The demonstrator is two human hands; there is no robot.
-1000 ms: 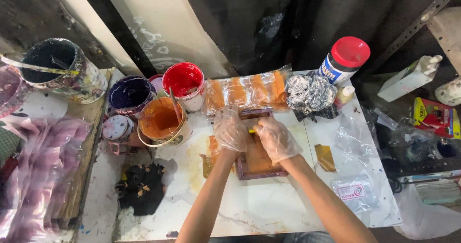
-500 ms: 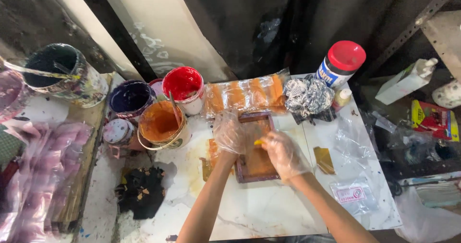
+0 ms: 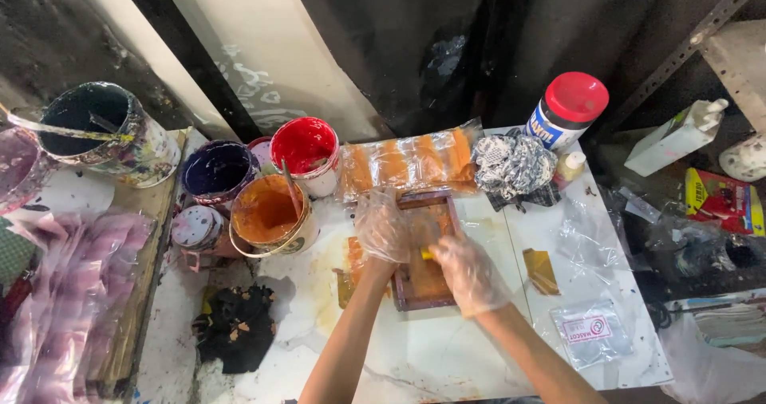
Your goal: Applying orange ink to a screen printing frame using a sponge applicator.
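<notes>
Head view, looking down at a white table (image 3: 447, 356) smeared with orange stains. Both hands wear thin clear plastic gloves. Left hand (image 3: 383, 227) lies palm-down on the left side of a small wooden frame (image 3: 424, 254), fingers together and pressed flat on it. Right hand (image 3: 469, 270) sits over the frame's lower right part, fingers curled shut around a small yellow tool (image 3: 428, 254) (only its tip shows, so can't tell what kind). The frame lies flat on the table, near the middle, orange ink inside it, its far edge just in front of a clear plastic sheet with orange stripes (image 3: 411, 161). Left of the frame: orange paint bucket (image 3: 267, 212) with a stick in it, red paint bucket (image 3: 306, 150) behind that, dark blue paint bucket (image 3: 217, 170) further left, a small lidded tin (image 3: 194, 227) beside the orange one. A larger dark bucket (image 3: 100, 129) stands at far left with a stick across its rim. Black stained rag (image 3: 238, 324) lies on the table's left front. Right of the frame: crumpled patterned cloth (image 3: 515, 165), white jar with red lid (image 3: 568, 110), a small brownish scrap (image 3: 541, 270), and a clear plastic pouch (image 3: 590, 331) near the right front corner. Pink plastic bags (image 3: 76, 276) are heaped at far left.
</notes>
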